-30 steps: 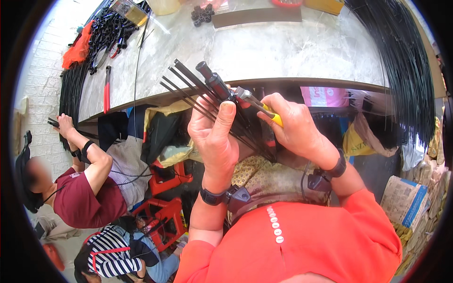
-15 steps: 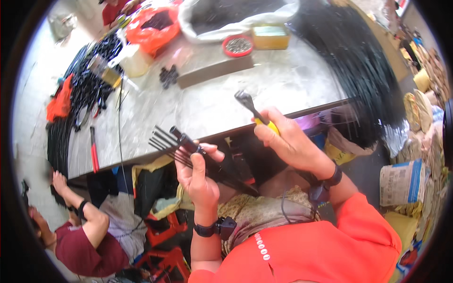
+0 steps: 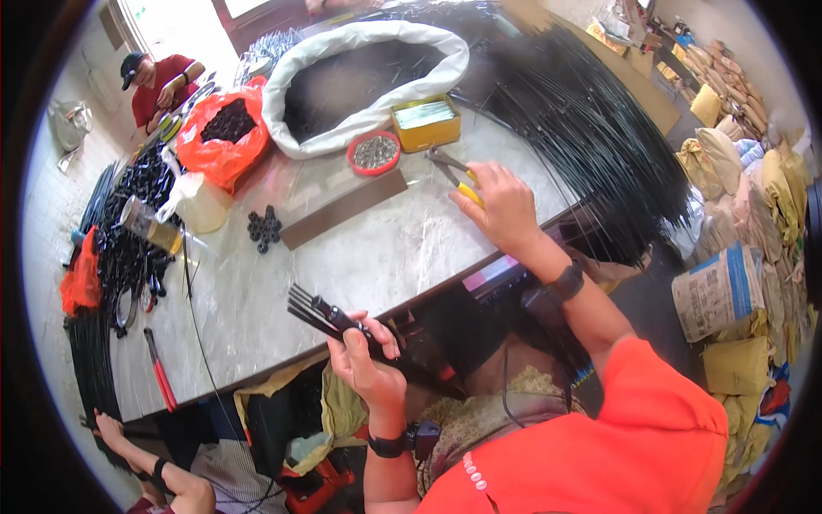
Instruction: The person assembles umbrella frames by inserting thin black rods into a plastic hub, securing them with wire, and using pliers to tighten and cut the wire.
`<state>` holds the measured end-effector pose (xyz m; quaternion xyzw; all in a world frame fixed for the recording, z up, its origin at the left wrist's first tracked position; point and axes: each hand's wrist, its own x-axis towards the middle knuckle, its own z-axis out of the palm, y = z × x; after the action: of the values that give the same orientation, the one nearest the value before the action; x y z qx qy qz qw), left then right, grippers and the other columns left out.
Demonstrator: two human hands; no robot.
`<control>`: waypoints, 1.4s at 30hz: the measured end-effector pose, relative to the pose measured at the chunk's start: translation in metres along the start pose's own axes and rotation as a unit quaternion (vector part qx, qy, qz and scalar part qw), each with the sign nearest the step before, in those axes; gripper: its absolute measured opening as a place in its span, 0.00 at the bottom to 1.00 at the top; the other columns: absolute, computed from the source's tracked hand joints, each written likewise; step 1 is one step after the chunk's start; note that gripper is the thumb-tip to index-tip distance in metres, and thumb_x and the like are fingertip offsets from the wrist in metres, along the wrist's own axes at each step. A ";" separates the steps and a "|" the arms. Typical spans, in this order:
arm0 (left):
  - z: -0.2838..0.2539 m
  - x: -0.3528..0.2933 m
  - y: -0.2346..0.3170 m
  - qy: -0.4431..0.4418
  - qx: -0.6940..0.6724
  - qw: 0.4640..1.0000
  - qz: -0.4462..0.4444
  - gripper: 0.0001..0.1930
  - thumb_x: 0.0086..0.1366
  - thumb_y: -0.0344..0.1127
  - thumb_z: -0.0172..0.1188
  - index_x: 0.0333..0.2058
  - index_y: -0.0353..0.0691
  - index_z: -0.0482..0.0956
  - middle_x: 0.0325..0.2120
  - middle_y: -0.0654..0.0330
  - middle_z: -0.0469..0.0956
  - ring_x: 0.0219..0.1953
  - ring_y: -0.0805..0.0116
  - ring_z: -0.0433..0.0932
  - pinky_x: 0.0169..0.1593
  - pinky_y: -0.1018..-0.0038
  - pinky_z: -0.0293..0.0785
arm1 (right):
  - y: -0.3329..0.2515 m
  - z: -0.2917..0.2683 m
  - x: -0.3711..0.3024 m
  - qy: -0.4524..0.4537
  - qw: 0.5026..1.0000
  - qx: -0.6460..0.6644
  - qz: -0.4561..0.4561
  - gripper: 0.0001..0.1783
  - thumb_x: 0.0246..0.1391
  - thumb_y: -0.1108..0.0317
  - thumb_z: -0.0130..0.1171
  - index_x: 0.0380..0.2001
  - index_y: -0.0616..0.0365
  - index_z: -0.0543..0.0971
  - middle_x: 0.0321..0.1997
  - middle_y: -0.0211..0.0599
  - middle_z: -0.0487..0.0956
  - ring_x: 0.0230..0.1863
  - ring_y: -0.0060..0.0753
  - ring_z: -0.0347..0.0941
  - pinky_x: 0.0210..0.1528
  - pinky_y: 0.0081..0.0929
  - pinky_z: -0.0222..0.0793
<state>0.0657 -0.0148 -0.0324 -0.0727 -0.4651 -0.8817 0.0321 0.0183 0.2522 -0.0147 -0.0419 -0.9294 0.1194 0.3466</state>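
Note:
My left hand [image 3: 366, 360] grips a bundle of thin black rods [image 3: 318, 312] joined by a black fitting, held low at the near edge of the grey worktable [image 3: 377, 248]. Stretched out over the table, my right hand [image 3: 503, 206] holds yellow-handled pliers [image 3: 452, 171] with the jaws pointing toward a yellow box [image 3: 425, 122] and a red round dish of small metal parts [image 3: 374, 152]. The two hands are well apart.
A large white sack [image 3: 364, 73] of black parts and an orange bag [image 3: 227, 128] stand at the back. A big fan of long black rods [image 3: 591, 146] covers the right end. Red-handled pliers [image 3: 159, 370] lie at left. Other people sit nearby, one in red [image 3: 158, 77].
My right hand has moved away from the bundle and out over the table with the pliers. The left hand stayed low with the rods. My view has swung up toward the table's far side.

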 end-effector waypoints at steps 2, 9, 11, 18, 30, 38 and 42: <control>0.000 0.004 -0.004 -0.005 -0.006 1.000 -0.002 0.16 0.74 0.45 0.49 0.45 0.36 0.69 0.22 0.60 0.69 0.18 0.75 0.64 0.21 0.79 0.62 | 0.001 0.005 -0.001 0.014 1.000 -0.021 -0.012 0.24 0.55 0.53 0.63 0.47 0.60 0.75 0.38 0.44 0.77 0.42 0.49 0.75 0.41 0.44 0.70; -0.008 0.018 -0.013 0.004 -0.006 1.000 -0.027 0.16 0.73 0.46 0.52 0.43 0.37 0.68 0.22 0.59 0.69 0.18 0.74 0.64 0.21 0.78 0.62 | -0.007 0.015 0.001 -0.013 0.999 -0.047 -0.013 0.27 0.51 0.55 0.66 0.50 0.59 0.74 0.40 0.41 0.76 0.43 0.45 0.73 0.42 0.41 0.67; -0.009 0.020 -0.015 0.006 0.000 0.999 -0.044 0.14 0.71 0.42 0.56 0.43 0.37 0.69 0.21 0.60 0.69 0.18 0.74 0.65 0.21 0.78 0.62 | -0.005 0.012 0.000 -0.031 0.998 -0.049 0.005 0.27 0.50 0.55 0.67 0.50 0.58 0.75 0.41 0.40 0.76 0.44 0.45 0.73 0.44 0.42 0.67; -0.014 0.017 -0.015 0.032 0.059 0.995 -0.067 0.14 0.65 0.34 0.65 0.41 0.36 0.69 0.20 0.61 0.69 0.17 0.76 0.65 0.20 0.79 0.61 | -0.010 0.013 0.003 -0.063 0.996 -0.049 0.040 0.29 0.48 0.61 0.68 0.52 0.61 0.74 0.46 0.43 0.76 0.49 0.48 0.71 0.50 0.42 0.64; -0.003 0.017 -0.011 0.077 0.100 0.987 -0.096 0.13 0.59 0.21 0.67 0.39 0.37 0.74 0.24 0.67 0.74 0.20 0.83 0.69 0.24 0.84 0.65 | -0.002 0.012 0.007 -0.057 0.996 0.008 0.061 0.26 0.49 0.63 0.67 0.51 0.61 0.75 0.49 0.44 0.73 0.53 0.48 0.68 0.53 0.43 0.61; 0.002 0.006 -0.009 0.018 0.151 0.985 -0.078 0.11 0.62 0.23 0.65 0.42 0.35 0.73 0.23 0.65 0.75 0.20 0.78 0.71 0.26 0.80 0.68 | 0.006 0.015 0.002 0.006 0.999 -0.003 0.041 0.20 0.52 0.61 0.65 0.46 0.59 0.77 0.48 0.41 0.74 0.52 0.46 0.68 0.53 0.41 0.61; -0.004 -0.029 -0.025 0.001 0.157 0.978 -0.140 0.11 0.60 0.24 0.67 0.40 0.36 0.76 0.26 0.64 0.78 0.26 0.78 0.76 0.32 0.80 0.72 | 0.003 0.012 -0.002 0.041 0.999 -0.005 0.020 0.18 0.54 0.61 0.64 0.45 0.58 0.78 0.47 0.39 0.74 0.52 0.44 0.69 0.52 0.40 0.60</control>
<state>0.0909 -0.0041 -0.0597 0.0002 -0.6036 -0.7932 -0.0805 0.0119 0.2524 -0.0250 -0.0668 -0.9141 0.1202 0.3814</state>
